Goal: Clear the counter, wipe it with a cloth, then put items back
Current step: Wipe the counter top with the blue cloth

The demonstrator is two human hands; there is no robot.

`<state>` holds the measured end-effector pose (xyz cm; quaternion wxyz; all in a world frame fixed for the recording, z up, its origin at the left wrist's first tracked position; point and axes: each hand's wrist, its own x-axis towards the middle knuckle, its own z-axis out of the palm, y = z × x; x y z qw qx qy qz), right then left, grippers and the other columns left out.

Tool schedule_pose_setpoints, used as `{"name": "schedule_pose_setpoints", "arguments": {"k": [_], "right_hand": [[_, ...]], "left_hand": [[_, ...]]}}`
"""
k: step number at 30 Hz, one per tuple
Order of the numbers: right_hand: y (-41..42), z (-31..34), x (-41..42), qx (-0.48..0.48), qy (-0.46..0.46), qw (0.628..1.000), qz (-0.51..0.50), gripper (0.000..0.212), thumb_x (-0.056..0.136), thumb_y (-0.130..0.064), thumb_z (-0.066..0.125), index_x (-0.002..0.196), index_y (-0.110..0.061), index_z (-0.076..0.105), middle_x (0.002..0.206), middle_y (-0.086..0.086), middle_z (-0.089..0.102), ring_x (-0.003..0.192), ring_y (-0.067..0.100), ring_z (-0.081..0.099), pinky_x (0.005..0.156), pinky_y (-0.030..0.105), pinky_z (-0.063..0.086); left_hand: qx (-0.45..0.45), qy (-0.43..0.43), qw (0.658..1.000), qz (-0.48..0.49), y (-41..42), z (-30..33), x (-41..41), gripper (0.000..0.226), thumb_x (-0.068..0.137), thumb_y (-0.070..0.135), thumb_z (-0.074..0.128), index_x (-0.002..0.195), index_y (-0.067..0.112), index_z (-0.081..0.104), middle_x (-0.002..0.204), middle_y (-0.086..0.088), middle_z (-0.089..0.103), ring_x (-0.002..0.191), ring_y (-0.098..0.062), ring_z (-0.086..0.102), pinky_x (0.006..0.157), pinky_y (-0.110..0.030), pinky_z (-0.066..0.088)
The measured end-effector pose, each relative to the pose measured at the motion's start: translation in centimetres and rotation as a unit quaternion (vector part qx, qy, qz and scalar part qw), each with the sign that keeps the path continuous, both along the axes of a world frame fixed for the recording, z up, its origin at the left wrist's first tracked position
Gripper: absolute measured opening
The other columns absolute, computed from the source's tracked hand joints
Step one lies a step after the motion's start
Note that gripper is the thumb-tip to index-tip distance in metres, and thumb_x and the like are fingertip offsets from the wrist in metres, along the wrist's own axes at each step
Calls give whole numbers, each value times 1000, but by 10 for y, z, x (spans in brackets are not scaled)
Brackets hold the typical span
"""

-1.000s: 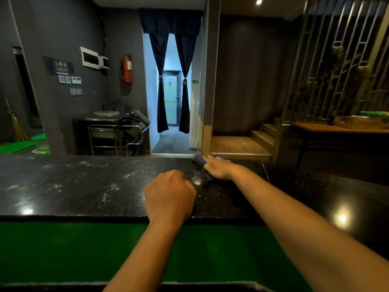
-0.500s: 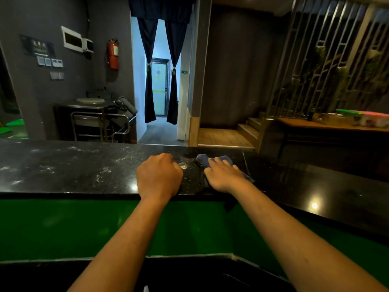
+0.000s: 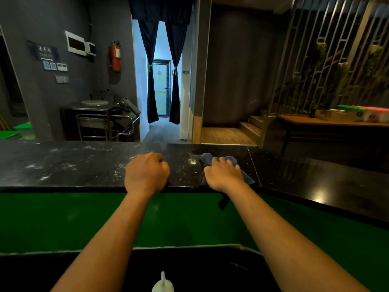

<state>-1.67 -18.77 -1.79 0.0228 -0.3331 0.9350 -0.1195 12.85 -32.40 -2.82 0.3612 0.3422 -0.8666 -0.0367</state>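
Observation:
A black speckled stone counter [image 3: 73, 165] runs across the view, with pale dusty smears on its left and middle parts. A blue cloth [image 3: 207, 159] lies on it near the front edge, right of centre. My right hand [image 3: 224, 173] presses flat on the cloth with its fingers spread, covering most of it. My left hand [image 3: 146, 172] is curled into a fist and rests on the counter's front edge, left of the cloth, holding nothing that I can see.
Below the counter is a green panel [image 3: 63, 218]. A white nozzle top [image 3: 163, 283] pokes up at the bottom edge. Beyond the counter are a metal trolley [image 3: 105, 123], a curtained doorway [image 3: 162, 81], wooden steps [image 3: 248, 127] and a side table [image 3: 328, 121] with boxes.
My right hand has drawn the cloth back from the counter's far side toward the front edge. The left fist has stayed put on the edge. My view has tilted down.

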Motion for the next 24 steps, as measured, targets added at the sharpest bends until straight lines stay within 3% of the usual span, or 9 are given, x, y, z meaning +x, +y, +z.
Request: {"name": "schedule_pose_setpoints", "arguments": {"k": [4, 6, 9, 14, 16, 19, 22, 24], "right_hand": [[26, -5, 11, -34, 27, 993, 108, 47, 100, -24, 35, 146, -15, 41, 156, 7, 35, 142, 30, 31, 114, 43, 22], [31, -6, 12, -65, 15, 980, 185, 53, 99, -23, 37, 151, -23, 38, 160, 1, 34, 144, 26, 33, 116, 38, 23], [18, -4, 3, -63, 1, 954, 295, 66, 85, -32, 33, 151, -34, 39, 158, -8, 36, 147, 20, 32, 121, 41, 23], [-21, -1, -16, -58, -36, 921, 383, 64, 86, -21, 35, 150, -25, 43, 157, -8, 37, 148, 12, 26, 123, 30, 18], [-43, 4, -35, -43, -31, 930, 365, 57, 93, -19, 37, 149, -25, 43, 157, -4, 38, 147, 15, 30, 119, 26, 19], [-87, 10, -79, -29, -35, 965, 259, 50, 100, -16, 37, 148, -26, 45, 154, 4, 44, 138, 26, 43, 108, 28, 32], [-127, 13, -123, -16, -4, 997, 72, 44, 96, -25, 43, 139, -19, 54, 142, 15, 54, 123, 36, 53, 103, 41, 42], [-141, 8, -137, 20, 7, 1000, 15, 52, 93, -35, 44, 143, -23, 49, 145, 15, 49, 129, 40, 46, 108, 55, 36]], "left_hand": [[6, 12, 1000, -17, -3, -2, 1, 32, 86, 21, 48, 55, 15, 54, 54, 1, 52, 48, -19, 47, 47, -27, 33], [2, 20, 1000, -13, -3, -3, -1, 32, 86, 20, 48, 54, 14, 51, 53, 1, 50, 47, -19, 45, 47, -28, 31], [8, 32, 999, 3, -4, -3, -3, 30, 88, 20, 47, 60, 16, 56, 58, 3, 52, 49, -14, 41, 46, -27, 24], [15, 24, 999, 20, -9, -3, -3, 26, 90, 22, 47, 73, 20, 66, 67, 4, 57, 50, -8, 36, 47, -28, 24], [11, 25, 999, 24, -9, -4, -5, 26, 89, 23, 46, 76, 20, 68, 71, 0, 63, 53, -15, 43, 51, -30, 32], [21, 21, 999, 19, -11, -5, -7, 27, 88, 24, 45, 77, 21, 68, 74, 0, 65, 63, -23, 54, 59, -33, 46], [27, 21, 999, 8, -12, -7, -6, 27, 87, 27, 45, 70, 21, 65, 67, 4, 62, 59, -18, 55, 58, -33, 50], [23, 23, 999, 3, -11, -6, -6, 27, 85, 29, 46, 65, 21, 63, 62, 5, 59, 54, -14, 51, 51, -29, 42]]}}
